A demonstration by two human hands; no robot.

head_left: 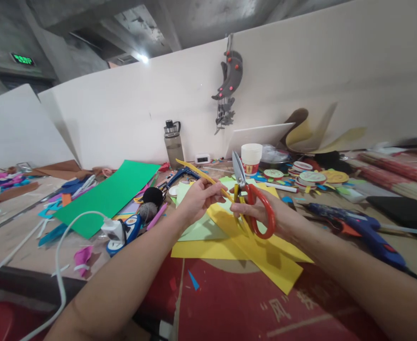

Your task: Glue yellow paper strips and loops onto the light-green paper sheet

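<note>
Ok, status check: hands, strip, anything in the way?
Left hand pinching yellow strip. Right hand gripping red-handled scissors, blades up. Yellow paper and pale green paper underneath; blue glue gun off to the right.

Bench [2, 237]: light brown top, heavily littered. Left: green sheet [109, 199] lying over assorted scraps; a pink scrap [83, 258] toward the near edge. Left of middle: blue-and-white power socket [132, 232]. Far middle: bottle [173, 148], upright; small white clock [202, 159] just beside it; stacked paper cups [251, 154] to the right. Near middle: red printed cardboard [222, 303], bearing a blue scrap [193, 280] and part of a yellow sheet [208, 251]. Right: blue glue gun [362, 229], on its side.
</note>
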